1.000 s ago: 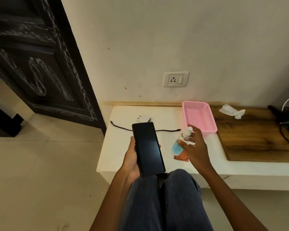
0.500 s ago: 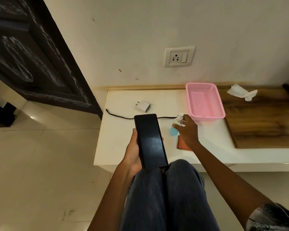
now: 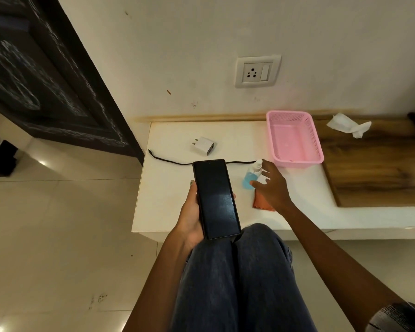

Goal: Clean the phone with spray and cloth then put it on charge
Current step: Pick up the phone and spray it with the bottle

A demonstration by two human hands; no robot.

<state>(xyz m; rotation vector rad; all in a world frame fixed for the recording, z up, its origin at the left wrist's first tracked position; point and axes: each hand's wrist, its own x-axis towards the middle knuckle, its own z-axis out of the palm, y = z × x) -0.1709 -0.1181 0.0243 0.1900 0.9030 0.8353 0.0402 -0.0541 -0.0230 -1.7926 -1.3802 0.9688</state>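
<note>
- Left hand point(image 3: 189, 219) gripped the phone point(image 3: 215, 198), screen up.
- Right hand point(image 3: 270, 188), fingers spread, touched the spray bottle point(image 3: 250, 177) on the counter point(image 3: 173, 188), at the phone's 3 o'clock.

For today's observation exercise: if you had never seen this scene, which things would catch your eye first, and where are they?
The dark phone stands out first, held screen-up in the left hand above the knees. Next comes the right hand, fingers spread at the blue spray bottle on the white table, partly covering an orange cloth. Behind them sits a bright pink basket, empty.
</note>
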